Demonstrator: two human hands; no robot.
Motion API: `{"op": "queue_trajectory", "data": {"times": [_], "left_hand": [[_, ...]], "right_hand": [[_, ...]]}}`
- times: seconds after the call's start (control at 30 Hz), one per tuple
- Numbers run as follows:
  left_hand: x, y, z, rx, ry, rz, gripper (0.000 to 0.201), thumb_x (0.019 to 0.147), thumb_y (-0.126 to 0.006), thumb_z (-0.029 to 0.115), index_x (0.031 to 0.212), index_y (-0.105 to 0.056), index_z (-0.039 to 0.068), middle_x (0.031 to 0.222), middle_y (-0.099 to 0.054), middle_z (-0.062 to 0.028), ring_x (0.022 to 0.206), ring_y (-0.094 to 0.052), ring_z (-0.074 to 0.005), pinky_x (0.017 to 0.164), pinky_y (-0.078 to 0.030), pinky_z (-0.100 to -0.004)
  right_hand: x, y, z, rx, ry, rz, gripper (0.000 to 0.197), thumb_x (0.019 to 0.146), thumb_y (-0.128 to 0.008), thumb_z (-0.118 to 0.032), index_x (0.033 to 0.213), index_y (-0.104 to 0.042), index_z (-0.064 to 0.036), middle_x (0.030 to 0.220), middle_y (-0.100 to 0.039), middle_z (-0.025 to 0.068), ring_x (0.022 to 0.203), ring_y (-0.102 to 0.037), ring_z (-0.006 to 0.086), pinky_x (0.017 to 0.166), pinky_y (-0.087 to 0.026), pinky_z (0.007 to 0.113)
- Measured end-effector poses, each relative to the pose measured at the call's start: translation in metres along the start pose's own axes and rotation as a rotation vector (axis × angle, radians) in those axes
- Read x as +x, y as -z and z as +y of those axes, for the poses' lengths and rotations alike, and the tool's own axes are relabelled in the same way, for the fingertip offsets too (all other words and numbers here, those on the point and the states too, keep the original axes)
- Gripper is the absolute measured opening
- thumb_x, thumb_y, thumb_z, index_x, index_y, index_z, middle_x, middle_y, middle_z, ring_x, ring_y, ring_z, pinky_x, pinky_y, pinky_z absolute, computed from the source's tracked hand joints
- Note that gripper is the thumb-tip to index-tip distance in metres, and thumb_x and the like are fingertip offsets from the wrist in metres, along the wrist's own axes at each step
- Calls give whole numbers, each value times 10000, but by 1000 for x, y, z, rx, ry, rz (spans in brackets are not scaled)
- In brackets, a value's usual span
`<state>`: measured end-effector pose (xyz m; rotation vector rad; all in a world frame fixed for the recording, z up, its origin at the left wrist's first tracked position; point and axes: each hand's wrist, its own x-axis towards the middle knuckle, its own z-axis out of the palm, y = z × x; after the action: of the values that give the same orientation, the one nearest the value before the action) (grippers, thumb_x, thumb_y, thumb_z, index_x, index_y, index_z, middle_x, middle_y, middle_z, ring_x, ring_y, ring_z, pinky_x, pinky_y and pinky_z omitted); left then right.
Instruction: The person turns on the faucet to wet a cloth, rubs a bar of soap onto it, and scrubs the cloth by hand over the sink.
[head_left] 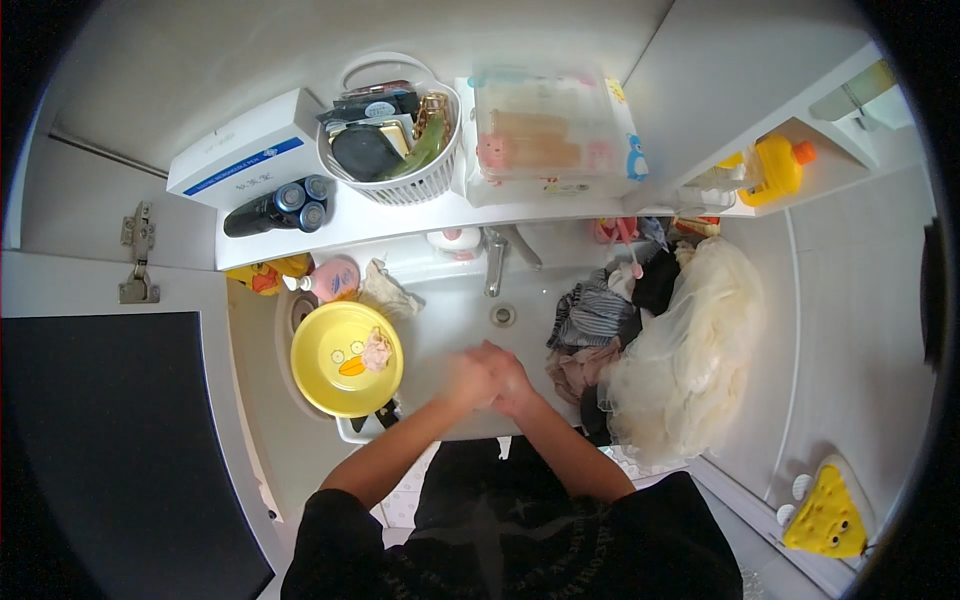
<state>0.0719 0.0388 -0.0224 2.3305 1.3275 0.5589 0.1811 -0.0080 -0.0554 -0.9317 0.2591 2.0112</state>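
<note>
Over the white sink (450, 375), my left hand (468, 380) and my right hand (511, 382) are pressed together. Motion smears the left one, so its fingers do not show clearly. The right hand's fingers look closed against it; whether anything lies between the palms is hidden. Just beyond them are the drain (503, 316) and the chrome faucet (496, 262). To the left stands a yellow basin (318, 375) with a duck face and a small pink crumpled cloth (376, 350) in it. On the right lies a heap of dark, striped and pink clothes (590, 315).
Cream tulle fabric (690, 350) bulges over the sink's right side. A pink pump bottle (336, 279) and a beige cloth (388, 291) sit behind the basin. The shelf above bears a white basket (420, 185), a clear box (545, 130) and dark cans (270, 210).
</note>
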Motion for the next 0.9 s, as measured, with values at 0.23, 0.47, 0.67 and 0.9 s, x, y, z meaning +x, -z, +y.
{"op": "queue_trajectory", "data": {"times": [0.23, 0.47, 0.67, 0.9], "left_hand": [[-24, -3, 54, -165, -242, 70, 229, 731, -709, 294, 631, -580, 134, 616, -591, -94, 528, -596, -295, 493, -481, -422], [14, 6, -21, -149, 163, 164, 267, 891, -611, 193, 655, -578, 73, 614, -581, -104, 501, -562, -316, 484, -462, -419], [0, 2, 6, -921, 391, 37, 189, 921, -581, 215, 930, -663, 45, 936, -671, -140, 691, -636, -331, 621, -526, -366], [0, 7, -20, -118, 115, -26, 257, 889, -616, 234, 733, -657, 34, 697, -641, -153, 597, -619, -346, 523, -487, -414]], "right_hand": [[37, 60, 21, 404, -238, -70, 297, 969, -494, -326, 806, -600, -102, 655, -570, 13, 438, -482, 135, 418, -374, 307], [-9, -3, 2, -246, -58, -47, 407, 980, -424, -463, 850, -555, -100, 586, -458, 9, 420, -388, 158, 457, -354, 330], [-17, -19, -13, -29, -1, -41, 539, 987, -338, -556, 1003, -586, -78, 774, -591, 37, 675, -564, 167, 620, -447, 326], [-15, -5, -25, -896, 303, 50, 546, 997, -389, -512, 1098, -630, -32, 917, -654, 46, 889, -589, 116, 809, -458, 280]]}}
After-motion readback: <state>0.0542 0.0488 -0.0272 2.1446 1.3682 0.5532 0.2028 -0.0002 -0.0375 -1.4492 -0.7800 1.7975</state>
